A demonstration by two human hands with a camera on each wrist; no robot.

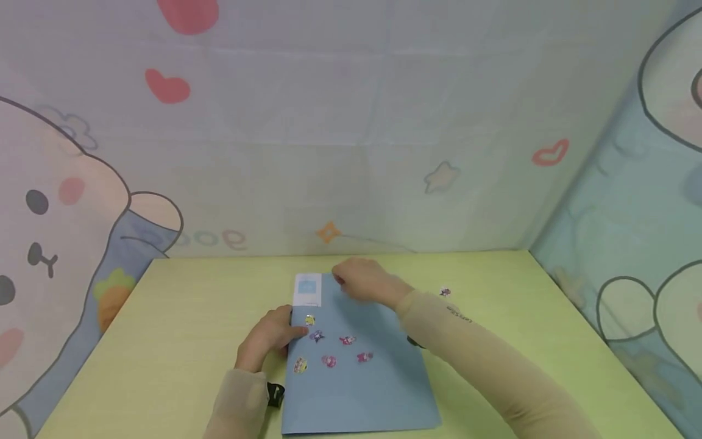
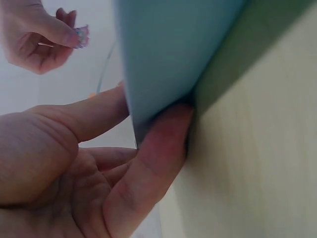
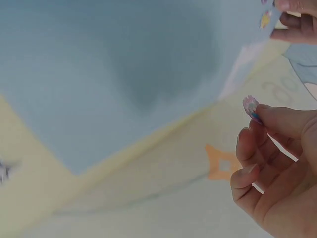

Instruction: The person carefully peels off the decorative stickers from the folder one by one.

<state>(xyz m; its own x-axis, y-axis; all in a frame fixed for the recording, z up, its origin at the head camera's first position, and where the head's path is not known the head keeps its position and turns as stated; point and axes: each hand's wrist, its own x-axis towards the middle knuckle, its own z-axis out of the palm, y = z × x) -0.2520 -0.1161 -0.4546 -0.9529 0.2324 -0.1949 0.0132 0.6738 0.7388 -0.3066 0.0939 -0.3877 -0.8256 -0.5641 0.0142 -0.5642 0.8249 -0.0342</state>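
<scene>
A blue folder (image 1: 367, 396) lies on the table, with several small colourful cartoon stickers (image 1: 329, 361) on its left and middle part and a white label (image 1: 314, 301) at its upper left corner. My left hand (image 1: 269, 334) grips the folder's left edge, thumb on top and fingers under it; the left wrist view shows that edge lifted a little. Above the folder's far edge, my right hand (image 1: 364, 280) pinches a small pinkish-purple sticker (image 3: 250, 106) between thumb and forefinger. That sticker is hidden in the head view.
Another small sticker (image 1: 445, 292) lies on the yellow table (image 1: 208, 305) right of the folder, beyond the right forearm. A cartoon-printed cloth (image 1: 351, 122) hangs behind the table and along both sides.
</scene>
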